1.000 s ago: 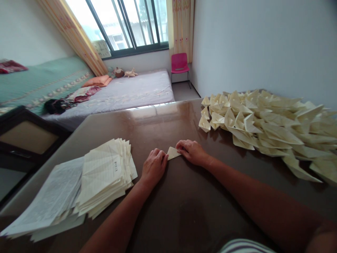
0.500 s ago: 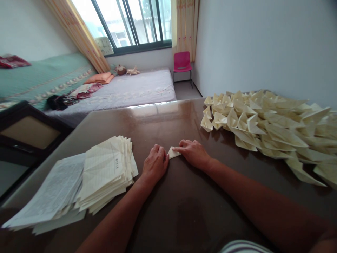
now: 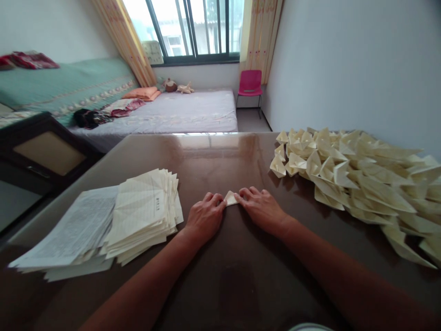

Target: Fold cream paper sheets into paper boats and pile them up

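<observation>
A small cream piece of folded paper [image 3: 231,199], roughly triangular with its point away from me, lies on the brown table [image 3: 227,257]. My left hand [image 3: 206,215] has its thumb and curled fingers on the paper's left corner. At the right corner, my right hand [image 3: 261,208] grips with its thumb and index finger, the other fingers bent above the table. The fingertips cover both ends of the paper.
Left of my hands lies a stack of creased cream sheets [image 3: 138,216], overlapping printed white sheets [image 3: 74,227]. Many folded paper boats [image 3: 330,170] crowd the table's right side. Beyond the table are a bed [image 3: 206,108] and a pink chair [image 3: 251,83]. A dark cabinet [image 3: 44,142] stands left.
My right fingers have drawn back from across the paper to its right corner. My left thumb now rests on the left corner. The whole view has shifted slightly.
</observation>
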Available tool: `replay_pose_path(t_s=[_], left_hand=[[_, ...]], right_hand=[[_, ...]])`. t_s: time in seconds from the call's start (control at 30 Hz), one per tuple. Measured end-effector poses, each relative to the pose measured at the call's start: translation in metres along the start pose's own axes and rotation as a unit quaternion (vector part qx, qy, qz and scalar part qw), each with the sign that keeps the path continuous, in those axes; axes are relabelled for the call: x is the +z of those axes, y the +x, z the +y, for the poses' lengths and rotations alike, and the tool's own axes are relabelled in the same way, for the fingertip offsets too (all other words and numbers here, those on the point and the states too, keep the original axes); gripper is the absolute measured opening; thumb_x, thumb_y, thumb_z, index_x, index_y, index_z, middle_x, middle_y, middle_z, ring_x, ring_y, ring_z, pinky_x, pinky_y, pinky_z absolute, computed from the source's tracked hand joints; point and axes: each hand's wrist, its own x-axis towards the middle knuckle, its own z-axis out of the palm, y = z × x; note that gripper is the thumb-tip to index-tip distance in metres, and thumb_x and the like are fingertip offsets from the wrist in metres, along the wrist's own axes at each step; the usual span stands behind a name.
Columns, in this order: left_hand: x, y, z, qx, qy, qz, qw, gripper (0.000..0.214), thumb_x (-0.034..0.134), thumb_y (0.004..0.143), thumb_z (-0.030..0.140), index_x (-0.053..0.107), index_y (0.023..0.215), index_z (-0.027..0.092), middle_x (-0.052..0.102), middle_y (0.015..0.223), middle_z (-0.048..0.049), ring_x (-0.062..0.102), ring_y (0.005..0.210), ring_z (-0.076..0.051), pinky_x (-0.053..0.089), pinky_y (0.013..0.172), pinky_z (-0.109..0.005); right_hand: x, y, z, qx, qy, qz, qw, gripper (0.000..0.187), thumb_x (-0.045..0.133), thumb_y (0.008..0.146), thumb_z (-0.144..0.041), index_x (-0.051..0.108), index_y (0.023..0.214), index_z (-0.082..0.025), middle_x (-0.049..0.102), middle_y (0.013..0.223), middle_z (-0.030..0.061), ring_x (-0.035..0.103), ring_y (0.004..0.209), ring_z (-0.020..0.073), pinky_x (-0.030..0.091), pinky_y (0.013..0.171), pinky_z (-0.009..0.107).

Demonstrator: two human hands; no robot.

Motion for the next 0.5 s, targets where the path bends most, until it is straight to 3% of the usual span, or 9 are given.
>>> replay_pose_path(t_s=[0.33,0.5], left_hand=[[-0.003,-0.008,0.014,-0.004,0.067,-0.028,0.997,0.024,0.048,0.083,0.005,0.065,0.097,0.014,0.063,0.1,-0.0125,0.055,0.094,-0.026,0.045,0.063,-0.033],[0.002,-0.007,0.006,-0.016,0.022,0.014,1.0,0.02,0.046,0.092,0.02,0.061,0.105,0.019,0.064,0.105,-0.0078,0.055,0.1,-0.022,0.048,0.076,-0.032]], right_hand=[[-0.009,-0.008,-0.018,0.041,-0.049,-0.062,0.996,0.041,0.036,0.09,-0.008,0.054,0.127,-0.008,0.056,0.123,0.0197,0.051,0.106,0.0292,0.042,0.075,0.043],[-0.002,0.0,-0.011,0.046,-0.018,0.013,0.999,0.029,0.041,0.094,-0.022,0.063,0.111,-0.016,0.063,0.112,0.0153,0.053,0.104,0.0287,0.043,0.077,0.041]])
